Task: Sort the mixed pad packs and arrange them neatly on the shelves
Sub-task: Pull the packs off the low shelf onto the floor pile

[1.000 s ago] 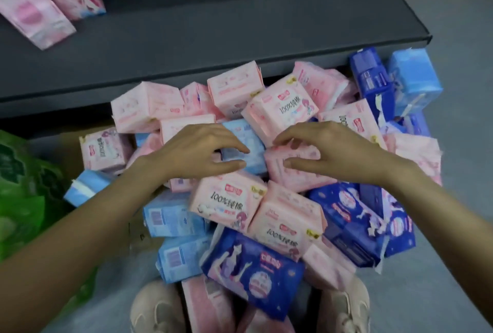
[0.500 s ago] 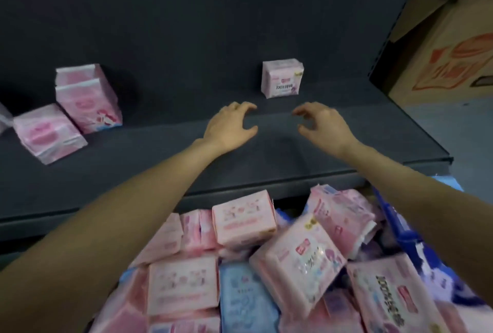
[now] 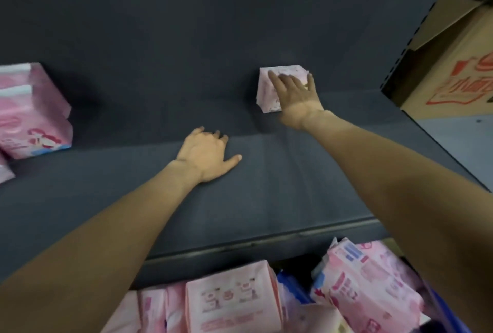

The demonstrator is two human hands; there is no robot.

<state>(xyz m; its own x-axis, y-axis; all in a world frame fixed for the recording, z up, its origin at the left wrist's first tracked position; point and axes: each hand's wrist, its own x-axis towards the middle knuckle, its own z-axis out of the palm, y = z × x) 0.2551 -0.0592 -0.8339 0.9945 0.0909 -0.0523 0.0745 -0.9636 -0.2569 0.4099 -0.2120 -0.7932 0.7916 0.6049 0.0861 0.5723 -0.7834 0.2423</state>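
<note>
I am looking down onto a dark grey shelf [image 3: 240,199] with a matt, felt-like top and a dark back panel rising behind it. At the right end, a black perforated upright [image 3: 416,39] closes the bay, and past it stands a brown cardboard box [image 3: 453,71] with red printing, on a pale grey floor.

The small pink pad pack [image 3: 269,92] stands upright near the back of the shelf, right of centre, its printed face towards me and its broad side running across the shelf; I cannot tell whether it touches the back panel. My right hand [image 3: 296,98] lies over its front and top with the fingers spread wide and fairly straight, thumb off to the right edge of the pack. Whether the fingers curl behind the pack I cannot tell.

My left hand [image 3: 205,156] rests palm down on the bare shelf, nearer to me and left of the pack, fingers loosely bent, thumb pointing right, holding nothing.

At the far left, two larger pink packs [image 3: 32,119] stand side by side, angled, with another pink pack's corner cut by the frame below them.

Below the shelf's front lip lies the heap of mixed packs [image 3: 232,303], mostly pink, with some blue between.
</note>
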